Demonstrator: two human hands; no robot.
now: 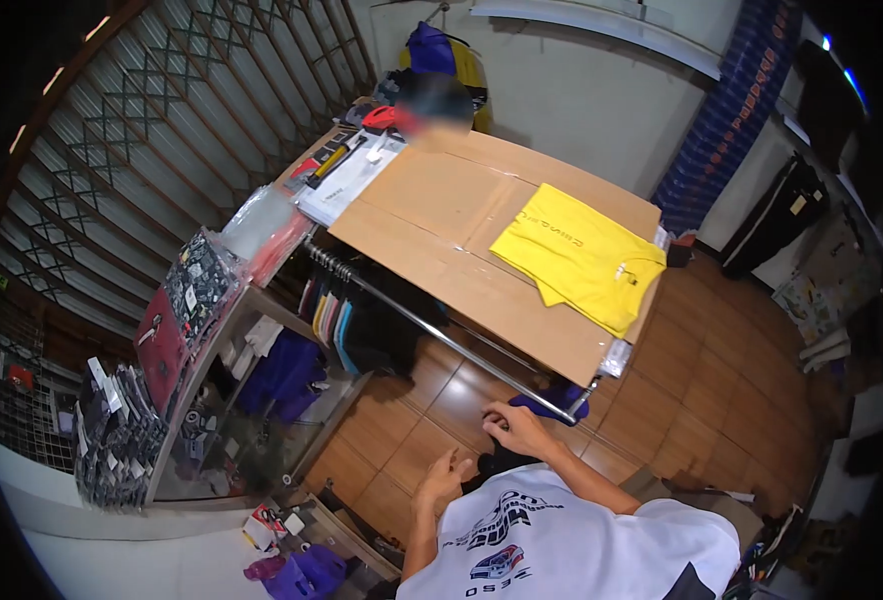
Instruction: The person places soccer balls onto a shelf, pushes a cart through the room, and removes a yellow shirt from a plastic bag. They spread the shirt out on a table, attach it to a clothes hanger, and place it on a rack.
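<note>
My left hand is held low in front of my white printed shirt, fingers loosely bent and apart, with nothing visible in it. My right hand hovers just below the metal rail at the table's near side; its fingers are slightly curled and it seems to hold nothing. Beyond the hands, a folded yellow T-shirt with small dark lettering lies on the brown cardboard sheet covering the table. Neither hand touches the T-shirt.
Hangers with clothes hang from the rail's left end. A shelf stacked with packed garments stands left, and a tape-gun-like yellow and black tool lies at the table's far left. A blue roll leans on the back wall. Tiled floor lies right.
</note>
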